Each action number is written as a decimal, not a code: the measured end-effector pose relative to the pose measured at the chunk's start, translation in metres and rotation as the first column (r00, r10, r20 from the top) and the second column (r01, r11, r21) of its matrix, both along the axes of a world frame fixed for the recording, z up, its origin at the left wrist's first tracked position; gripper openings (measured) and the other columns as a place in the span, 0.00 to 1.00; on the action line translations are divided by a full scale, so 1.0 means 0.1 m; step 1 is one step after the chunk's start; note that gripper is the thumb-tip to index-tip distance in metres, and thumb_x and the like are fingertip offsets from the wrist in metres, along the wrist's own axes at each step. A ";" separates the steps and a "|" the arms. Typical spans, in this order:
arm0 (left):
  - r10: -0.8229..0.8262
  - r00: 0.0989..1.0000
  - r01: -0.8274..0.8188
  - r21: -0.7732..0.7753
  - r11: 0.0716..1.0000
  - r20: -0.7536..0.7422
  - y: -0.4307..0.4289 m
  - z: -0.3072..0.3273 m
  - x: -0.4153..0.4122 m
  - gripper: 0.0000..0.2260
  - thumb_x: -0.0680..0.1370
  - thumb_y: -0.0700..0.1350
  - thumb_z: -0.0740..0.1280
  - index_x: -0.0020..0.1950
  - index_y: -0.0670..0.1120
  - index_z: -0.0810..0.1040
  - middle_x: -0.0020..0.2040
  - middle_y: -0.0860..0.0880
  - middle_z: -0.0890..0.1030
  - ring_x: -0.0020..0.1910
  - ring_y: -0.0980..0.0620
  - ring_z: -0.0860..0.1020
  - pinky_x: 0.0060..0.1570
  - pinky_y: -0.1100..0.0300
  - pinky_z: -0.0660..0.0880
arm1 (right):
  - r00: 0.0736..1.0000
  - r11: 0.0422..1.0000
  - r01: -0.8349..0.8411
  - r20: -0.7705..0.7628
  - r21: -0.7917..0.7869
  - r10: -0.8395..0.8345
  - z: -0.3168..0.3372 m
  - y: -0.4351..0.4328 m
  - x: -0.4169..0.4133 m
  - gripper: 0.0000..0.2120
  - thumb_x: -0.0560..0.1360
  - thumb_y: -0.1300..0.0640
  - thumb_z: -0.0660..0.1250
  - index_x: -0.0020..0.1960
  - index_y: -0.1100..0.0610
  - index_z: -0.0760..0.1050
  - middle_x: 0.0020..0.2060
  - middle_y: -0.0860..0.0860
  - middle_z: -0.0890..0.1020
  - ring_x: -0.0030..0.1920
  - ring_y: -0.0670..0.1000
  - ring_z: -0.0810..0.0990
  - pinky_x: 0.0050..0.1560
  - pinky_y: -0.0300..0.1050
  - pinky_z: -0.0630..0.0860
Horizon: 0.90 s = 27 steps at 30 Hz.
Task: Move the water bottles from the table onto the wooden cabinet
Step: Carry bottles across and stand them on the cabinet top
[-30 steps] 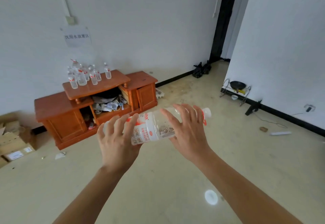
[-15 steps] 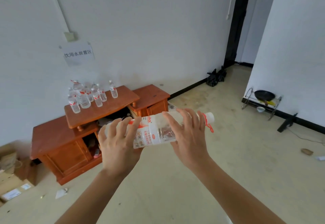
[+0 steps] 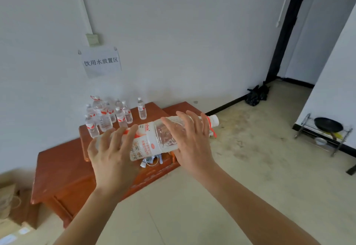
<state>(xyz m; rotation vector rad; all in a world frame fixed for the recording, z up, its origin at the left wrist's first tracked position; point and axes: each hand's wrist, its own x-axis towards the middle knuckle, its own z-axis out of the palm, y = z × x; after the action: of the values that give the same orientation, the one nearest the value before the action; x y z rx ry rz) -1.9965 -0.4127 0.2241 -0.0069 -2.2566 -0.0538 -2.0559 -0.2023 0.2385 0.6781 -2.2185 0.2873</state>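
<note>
I carry a large clear water bottle (image 3: 148,142) with a white and red label, lying sideways, its white cap pointing right. My left hand (image 3: 113,156) holds its base end with fingers spread over the top. My right hand (image 3: 190,144) holds it near the neck in the same way; both thumbs are hidden. Just beyond the bottle stands the wooden cabinet (image 3: 61,167). Several small water bottles (image 3: 107,115) stand upright on its raised top near the wall, one small bottle (image 3: 142,108) a little apart on the right.
A paper sign (image 3: 101,62) hangs on the wall above the cabinet. Cardboard boxes (image 3: 7,196) sit at the left. Black bags (image 3: 257,93) lie by the dark doorway (image 3: 285,33). A wire rack with a pan (image 3: 327,129) stands along the right wall.
The cabinet has grown larger and nearer in view as I walked toward it. Both hands keep the same hold on the large bottle.
</note>
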 end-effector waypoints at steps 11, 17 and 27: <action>-0.110 0.993 0.110 0.006 0.994 0.039 -0.93 -0.18 -2.45 0.38 0.62 0.52 0.83 0.69 0.49 0.73 0.64 0.45 0.78 0.66 0.37 0.72 0.60 0.34 0.66 | 0.993 0.994 0.109 0.050 0.010 -0.110 -0.14 -0.86 -2.19 0.35 0.69 0.52 0.72 0.75 0.48 0.68 0.69 0.58 0.71 0.72 0.63 0.67 0.75 0.69 0.56; -0.029 0.992 0.027 0.013 1.000 0.121 -1.13 -0.40 -3.86 0.34 0.68 0.64 0.72 0.69 0.48 0.75 0.64 0.45 0.78 0.65 0.38 0.73 0.62 0.34 0.65 | 0.985 0.995 0.086 0.149 0.044 -0.091 -0.43 -1.12 -3.77 0.49 0.63 0.55 0.82 0.77 0.43 0.60 0.72 0.56 0.68 0.75 0.61 0.63 0.75 0.70 0.56; 0.152 0.955 -0.178 0.084 0.981 0.253 -1.88 -0.36 -5.43 0.40 0.60 0.50 0.82 0.71 0.49 0.73 0.65 0.46 0.78 0.65 0.37 0.73 0.59 0.33 0.69 | 0.974 0.995 -0.054 0.216 -0.081 0.070 -0.45 -2.00 -5.67 0.48 0.66 0.58 0.79 0.79 0.44 0.58 0.78 0.60 0.57 0.80 0.63 0.50 0.78 0.65 0.39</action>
<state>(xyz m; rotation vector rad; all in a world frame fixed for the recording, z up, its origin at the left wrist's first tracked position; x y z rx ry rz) -2.5390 -0.6007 0.1878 0.2582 -2.4907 -0.0886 -2.6233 -0.4018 0.1932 0.7043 -2.3841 0.4959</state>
